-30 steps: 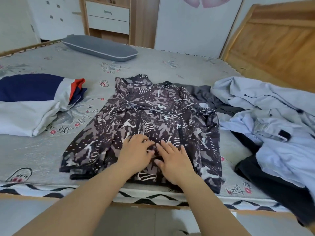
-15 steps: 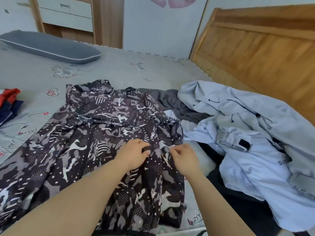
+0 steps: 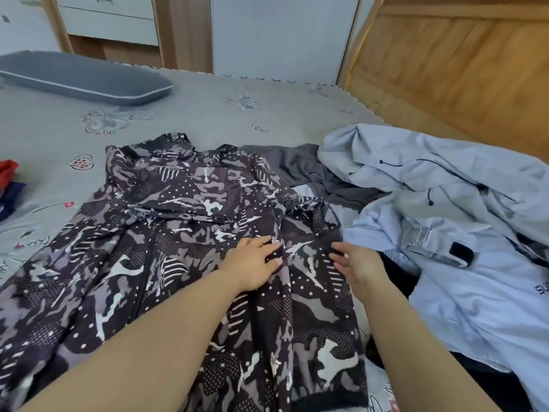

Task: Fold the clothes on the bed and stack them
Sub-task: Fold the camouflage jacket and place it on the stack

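Bed (image 3: 208, 114) space is mostly taken by unfolded clothing, so the job looks early. Largest is the pale blue hooded jacket (image 3: 445, 233), heaped loose toward the right edge of the bed by the wooden headboard (image 3: 460, 69), not yet touched. Under it, dark cloth shows near the front right corner; what garment it is I cannot tell. A grey garment (image 3: 300, 171) lies crumpled between the blue jacket and the patterned jacket (image 3: 178, 233), which is spread flat across the middle and reaches the front edge, zip up, not yet folded. At the left edge a sliver of red and navy fabric (image 3: 7, 179) shows, perhaps part of a stack, though too little is in view to say. A grey pillow (image 3: 83, 75) sits at the far left.

Both forearms reach in from the front edge. The left hand (image 3: 252, 260) rests palm down on the patterned jacket right of its zip, fingers straight and close together, pressing the cloth flat. The right hand (image 3: 356, 263) is at the jacket's right border, fingers loosely extended and touching the fabric, gripping nothing that I can see. Smoothing before a first fold seems the step in hand.
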